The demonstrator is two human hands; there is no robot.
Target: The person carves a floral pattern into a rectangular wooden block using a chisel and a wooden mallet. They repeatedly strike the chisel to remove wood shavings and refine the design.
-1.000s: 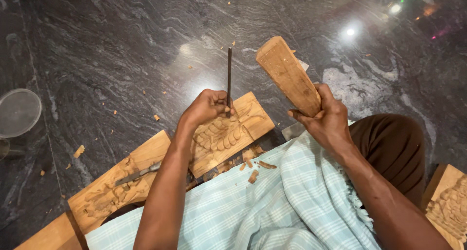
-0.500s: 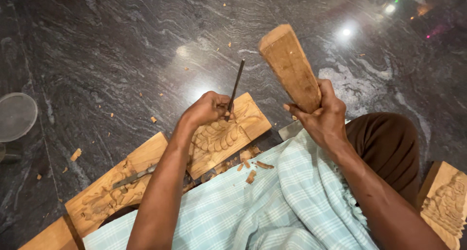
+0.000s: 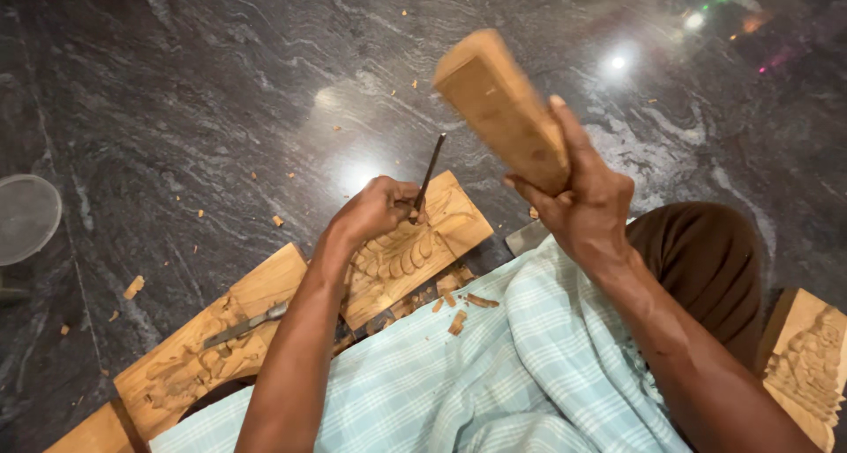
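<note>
Bare arms, no sleeves; lt-blue checked wrap (image 3: 494, 374).

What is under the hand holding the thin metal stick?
Under the left hand and its chisel lies a carved wooden plank. The hand covers the chisel's tip.

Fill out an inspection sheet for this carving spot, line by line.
Surface: dark polished stone floor, veined, with light glare.
Job's things: long pale wooden plank with carved relief; thin dark metal chisel tilted, tip on the carving; blocky wooden mallet raised.
Clutter: wood chips on the floor and on the light blue checked cloth; a spare grey chisel lying on the plank.
Grippers: left hand grips the chisel; right hand grips the mallet.
Cables: nothing seen.
Surroundings: round grey mesh object at left; second carved wooden piece at right.
</note>
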